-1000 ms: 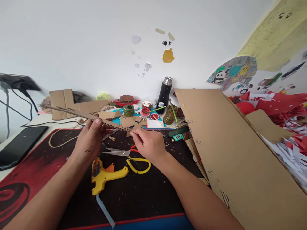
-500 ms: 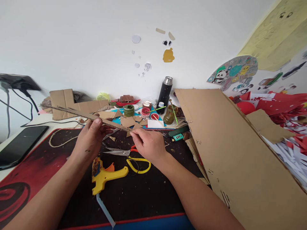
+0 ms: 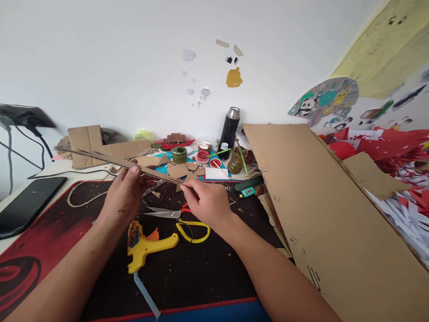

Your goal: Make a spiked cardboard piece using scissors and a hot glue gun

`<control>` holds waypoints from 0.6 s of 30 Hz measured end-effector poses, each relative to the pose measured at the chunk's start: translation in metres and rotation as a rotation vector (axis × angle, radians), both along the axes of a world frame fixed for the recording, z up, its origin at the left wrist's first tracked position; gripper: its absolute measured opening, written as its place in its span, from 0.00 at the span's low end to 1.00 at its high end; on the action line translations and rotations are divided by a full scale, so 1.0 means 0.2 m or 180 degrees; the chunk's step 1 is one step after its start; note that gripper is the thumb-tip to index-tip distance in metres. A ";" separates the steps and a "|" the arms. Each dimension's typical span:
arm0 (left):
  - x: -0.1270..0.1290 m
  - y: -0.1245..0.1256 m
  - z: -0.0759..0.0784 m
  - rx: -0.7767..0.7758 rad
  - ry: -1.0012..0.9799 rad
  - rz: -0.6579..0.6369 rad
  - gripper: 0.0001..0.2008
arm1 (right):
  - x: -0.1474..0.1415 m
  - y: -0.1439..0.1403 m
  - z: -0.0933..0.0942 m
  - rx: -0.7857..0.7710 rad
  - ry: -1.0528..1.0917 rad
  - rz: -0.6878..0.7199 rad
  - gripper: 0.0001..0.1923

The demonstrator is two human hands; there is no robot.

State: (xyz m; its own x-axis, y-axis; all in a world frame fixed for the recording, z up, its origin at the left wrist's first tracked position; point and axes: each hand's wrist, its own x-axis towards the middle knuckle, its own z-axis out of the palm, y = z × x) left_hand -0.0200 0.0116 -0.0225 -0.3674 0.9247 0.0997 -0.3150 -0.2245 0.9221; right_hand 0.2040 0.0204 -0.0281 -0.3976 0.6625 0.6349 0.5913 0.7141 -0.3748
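A long, narrow cardboard strip [image 3: 103, 158] is held up slantwise over the mat, its far end to the left. My left hand [image 3: 127, 188] is closed around its middle, thumb on top. At the near right end, my right hand [image 3: 208, 199] pinches the strip between thumb and fingers. Under the hands lie scissors [image 3: 192, 230] with yellow and red handles, their blades spread and pointing left. Closer to me, a yellow hot glue gun [image 3: 147, 246] lies on its side with a pale glue stick [image 3: 146, 295] sticking out of it.
A large cardboard sheet [image 3: 328, 201] leans across the right side. Paint jars [image 3: 179, 155], cardboard scraps [image 3: 178, 170] and a black thermos [image 3: 230, 129] stand along the wall. A phone [image 3: 30, 203] lies at left. Paper strips [image 3: 405, 214] are heaped far right.
The view has shifted very slightly. Both hands keep the same hold on the cardboard strip, and nothing else visibly moves.
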 end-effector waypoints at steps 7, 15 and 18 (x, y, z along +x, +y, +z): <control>-0.03 0.00 0.01 -0.0060 0.0102 -0.0059 0.29 | 0.01 0.00 0.02 -0.0209 0.0048 0.0024 0.19; -0.07 0.02 0.01 -0.0025 0.0031 0.0087 0.28 | 0.02 0.01 0.03 -0.0709 0.0582 0.0032 0.17; -0.10 0.03 0.01 0.0043 -0.0009 0.0234 0.25 | 0.02 0.02 0.04 -0.1011 0.0845 0.0013 0.16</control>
